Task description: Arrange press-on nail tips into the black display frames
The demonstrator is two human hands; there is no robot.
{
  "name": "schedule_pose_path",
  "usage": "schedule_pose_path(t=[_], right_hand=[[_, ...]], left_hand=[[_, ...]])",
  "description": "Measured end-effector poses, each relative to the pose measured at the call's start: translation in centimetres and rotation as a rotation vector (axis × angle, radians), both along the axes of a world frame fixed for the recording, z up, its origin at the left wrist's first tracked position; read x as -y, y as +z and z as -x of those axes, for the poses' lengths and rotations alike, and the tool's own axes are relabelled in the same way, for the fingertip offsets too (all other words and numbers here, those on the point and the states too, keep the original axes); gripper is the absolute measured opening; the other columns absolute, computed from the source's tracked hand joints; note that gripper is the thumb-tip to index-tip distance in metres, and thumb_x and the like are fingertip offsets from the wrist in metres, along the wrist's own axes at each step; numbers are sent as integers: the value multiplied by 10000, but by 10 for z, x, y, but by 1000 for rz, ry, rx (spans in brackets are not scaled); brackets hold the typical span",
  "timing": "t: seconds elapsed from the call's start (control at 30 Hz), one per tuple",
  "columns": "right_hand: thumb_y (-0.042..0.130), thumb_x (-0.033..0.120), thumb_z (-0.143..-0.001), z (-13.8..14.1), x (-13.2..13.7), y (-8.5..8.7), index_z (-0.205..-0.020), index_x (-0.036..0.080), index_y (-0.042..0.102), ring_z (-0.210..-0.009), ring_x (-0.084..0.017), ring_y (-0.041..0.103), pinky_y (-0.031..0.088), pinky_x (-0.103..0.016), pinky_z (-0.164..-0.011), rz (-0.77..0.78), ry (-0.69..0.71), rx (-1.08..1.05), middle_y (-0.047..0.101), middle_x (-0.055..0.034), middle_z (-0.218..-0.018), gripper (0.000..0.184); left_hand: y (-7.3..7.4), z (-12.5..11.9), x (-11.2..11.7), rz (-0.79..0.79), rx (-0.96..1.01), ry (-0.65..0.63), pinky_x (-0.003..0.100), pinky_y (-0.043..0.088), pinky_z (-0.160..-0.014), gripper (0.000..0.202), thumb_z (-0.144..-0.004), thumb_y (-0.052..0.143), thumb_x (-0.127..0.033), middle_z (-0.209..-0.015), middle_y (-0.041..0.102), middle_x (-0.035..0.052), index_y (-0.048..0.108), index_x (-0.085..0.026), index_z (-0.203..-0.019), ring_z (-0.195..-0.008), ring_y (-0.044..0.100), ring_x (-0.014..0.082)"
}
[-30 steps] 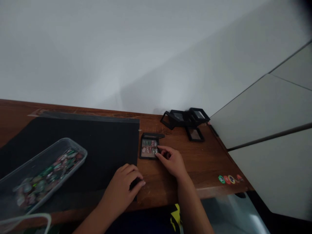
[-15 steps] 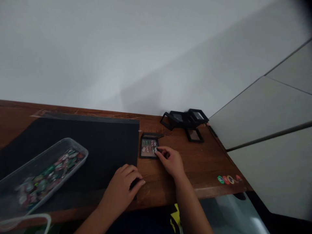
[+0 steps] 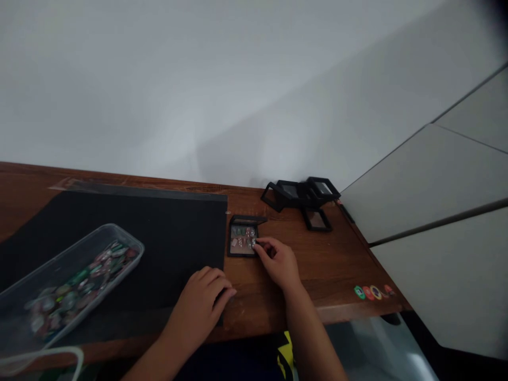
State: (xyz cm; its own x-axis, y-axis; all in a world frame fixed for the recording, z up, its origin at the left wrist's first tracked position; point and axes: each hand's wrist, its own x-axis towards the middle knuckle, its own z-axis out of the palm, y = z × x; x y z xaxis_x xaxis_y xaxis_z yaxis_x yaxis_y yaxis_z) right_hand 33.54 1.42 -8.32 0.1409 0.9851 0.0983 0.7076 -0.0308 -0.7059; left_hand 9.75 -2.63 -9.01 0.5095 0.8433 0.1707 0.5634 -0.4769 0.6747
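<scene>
A small black-framed case [image 3: 243,254] stands with its lid [image 3: 249,219] raised on the wooden tabletop. Green, pink and clear gem-like pieces [image 3: 240,242] lie in rows inside it. At the case's right side, my right hand [image 3: 280,262] pinches a small shiny gem-like piece [image 3: 254,243] between thumb and fingertips, partly covered by them. My left hand [image 3: 206,296] rests loosely curled over the right edge of the black mat [image 3: 174,233], a narrow gap between thumb and forefinger and nothing visible in it.
A clear plastic bin [image 3: 138,247] of mixed shiny pieces stands on the mat at left. Several black frames [image 3: 297,194] are heaped near the wall, with another frame [image 3: 316,219] in front. Coloured round stickers [image 3: 368,292] sit by the right front edge of the table.
My left thumb has drawn closer to the forefinger. My right hand stays at the case's right side, with its fingertips shifted only slightly.
</scene>
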Motion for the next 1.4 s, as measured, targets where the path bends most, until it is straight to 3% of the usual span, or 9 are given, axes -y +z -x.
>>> schedule_pose_path(t=[0.1,0.23,0.37,0.57,0.67,0.8,0.93,1.07,1.4], right_hand=[[623,430,-916,0,0,-2,-1002,250,774,-670,-159,639,453,-261,-620,-6,-5,-32,738,-14,-785,250],[590,430,-939,-1,0,-3,-994,234,768,-703,-167,665,484,-267,-650,-28,-10,-87,760,-26,-829,270],[598,435,-933,-1,-1,-2,-952,213,768,-671,-164,656,483,-262,-625,-82,-26,-151,745,-26,-785,281],[593,442,-928,2,-4,1,-913,164,715,-658,-160,628,490,-264,-614,-273,-179,-261,711,-47,-772,304],[607,436,-921,-3,-8,16,-964,159,698,-663,-154,603,483,-268,-617,-372,-229,-281,690,-44,-791,295],[677,427,-880,-18,-18,56,-989,186,700,-651,-138,544,447,-258,-592,-451,-171,-255,628,-12,-771,265],[675,375,-901,-21,-34,81,-1200,227,652,-732,-157,576,494,-295,-652,-431,119,-16,645,-40,-943,335],[677,348,-910,-8,-45,68,-1279,247,627,-1129,-261,602,474,-455,-1010,-415,341,231,667,-91,-1198,386],[532,250,-1004,-3,-52,36,-1130,240,678,-1017,-230,644,464,-439,-945,-469,361,171,746,-61,-1070,193]], left_hand=[[3,1,1,13,0,-3,396,454,-849,215,-1020,486,-272,-941,660,34,665,-215,-916,-893,576,204],[4,3,3,32,3,-11,429,457,-877,112,-941,627,-316,-996,659,45,666,-214,-965,-935,578,229],[1,4,3,49,11,-20,444,449,-892,78,-921,632,-241,-1015,655,40,671,-230,-988,-951,578,232],[0,4,1,82,33,-14,431,446,-871,54,-936,633,-258,-962,660,20,663,-231,-901,-922,582,224],[0,5,0,96,60,-3,412,453,-864,105,-936,642,-282,-914,671,8,652,-226,-847,-899,594,214],[-1,8,1,118,115,75,355,488,-809,145,-961,606,-330,-856,687,-1,658,-232,-869,-842,632,187],[-1,10,3,125,162,165,322,518,-769,149,-987,544,-323,-861,713,-10,661,-245,-937,-826,673,170],[-4,11,4,100,190,185,326,544,-794,143,-990,521,-299,-894,741,-16,654,-251,-1008,-844,704,166],[-7,10,4,14,192,164,339,560,-814,157,-994,542,-285,-937,750,-12,687,-284,-1056,-871,708,170]])
